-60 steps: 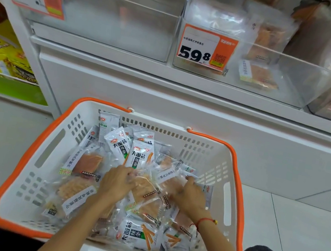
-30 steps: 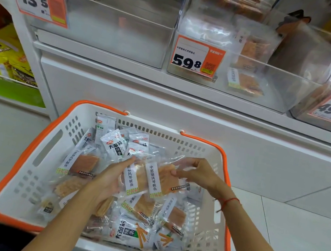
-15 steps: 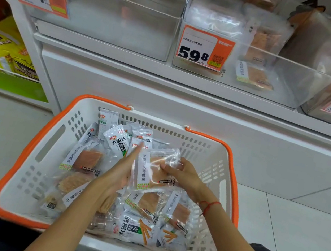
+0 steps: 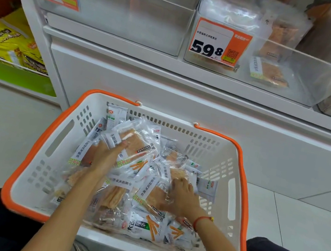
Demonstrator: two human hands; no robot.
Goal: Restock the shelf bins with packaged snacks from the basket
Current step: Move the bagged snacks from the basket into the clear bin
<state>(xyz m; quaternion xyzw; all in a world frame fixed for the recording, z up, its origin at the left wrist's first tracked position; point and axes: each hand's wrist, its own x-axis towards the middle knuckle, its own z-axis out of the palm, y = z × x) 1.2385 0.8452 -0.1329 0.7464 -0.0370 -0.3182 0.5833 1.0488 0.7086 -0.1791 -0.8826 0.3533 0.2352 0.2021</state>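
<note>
A white basket with an orange rim (image 4: 242, 174) sits in front of me, full of snack packets: clear ones showing orange-brown slabs, and white ones printed with orange sticks (image 4: 142, 227). My left hand (image 4: 108, 157) reaches in from the lower left. Its fingers lie straight across a clear packet (image 4: 135, 140), which it holds raised over the pile's far left. My right hand (image 4: 183, 195), with a red cord at the wrist, is low in the pile at the right, fingers curled on another clear packet (image 4: 154, 196).
Above the basket a white shelf carries clear bins. The left bin (image 4: 135, 16), tagged 13.5, shows nothing inside. The middle bin (image 4: 313, 85), tagged 59.8 (image 4: 216, 43), holds a few clear packets (image 4: 268, 74). Yellow bags (image 4: 9, 40) sit far left. My dark-trousered knees flank the basket.
My right hand let go of the raised clear packet and dropped to the pile at the right, closing on another packet. My left hand stayed up with the raised packet.
</note>
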